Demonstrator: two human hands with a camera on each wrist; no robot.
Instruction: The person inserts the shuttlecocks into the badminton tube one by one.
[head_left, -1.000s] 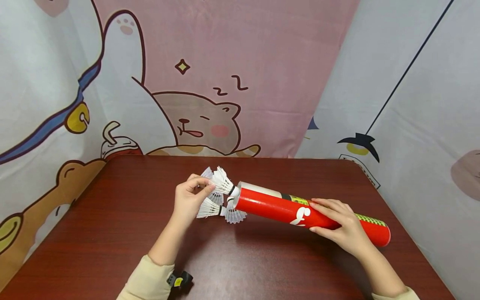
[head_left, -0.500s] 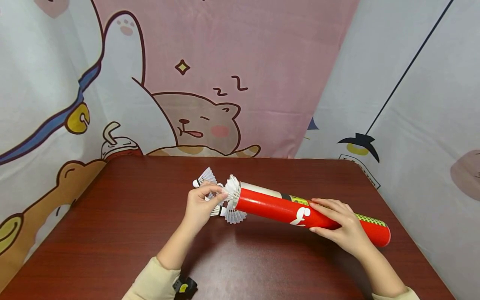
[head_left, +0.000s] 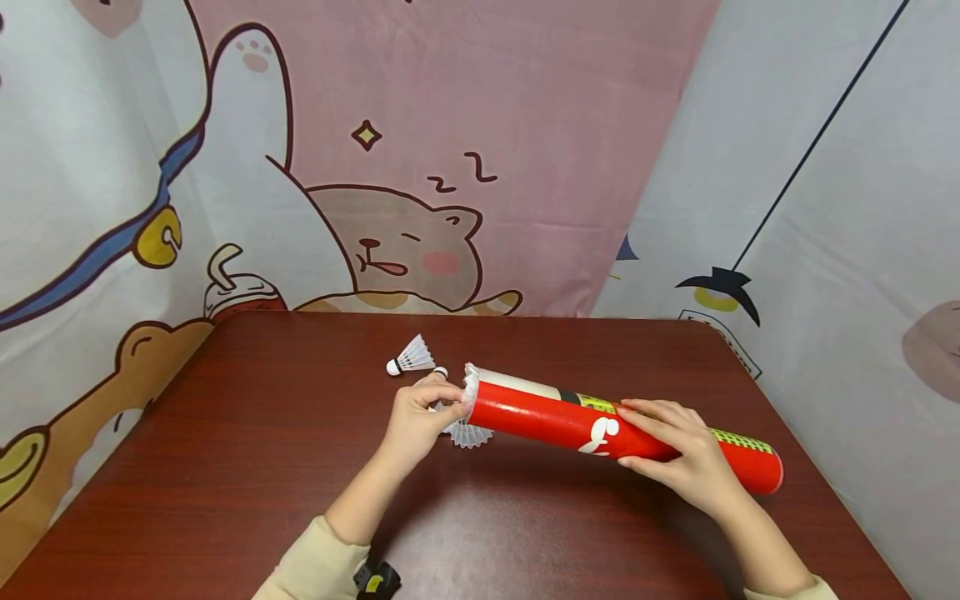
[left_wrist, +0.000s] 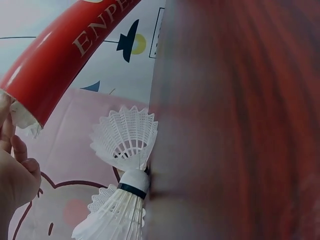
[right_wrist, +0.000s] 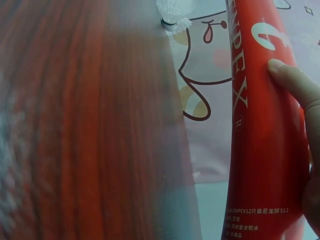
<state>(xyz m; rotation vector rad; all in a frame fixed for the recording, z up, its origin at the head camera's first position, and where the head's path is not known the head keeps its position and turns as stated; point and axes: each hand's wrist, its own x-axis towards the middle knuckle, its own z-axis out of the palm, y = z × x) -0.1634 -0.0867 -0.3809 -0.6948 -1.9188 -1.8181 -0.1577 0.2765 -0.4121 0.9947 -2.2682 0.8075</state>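
Observation:
A red shuttlecock tube is held at a slant above the table, its mouth facing left. My right hand grips it near the lower right end, with the thumb along its side in the right wrist view. At the mouth, my left hand pinches the skirt edge of a white shuttlecock. Only that ragged edge sticks out of the tube; the cork is hidden inside. Beneath and behind the left hand lie more shuttlecocks, partly covered: one skirt shows under the mouth, and a corked one shows in the left wrist view.
One shuttlecock lies on its side farther back on the brown table. A printed cartoon cloth hangs behind the table's back edge. A black strap device sits on my left wrist.
My left hand has moved right and slightly down, sliding the shuttlecock cork first into the tube until just its skirt edge shows. The right hand and tube have stayed nearly still.

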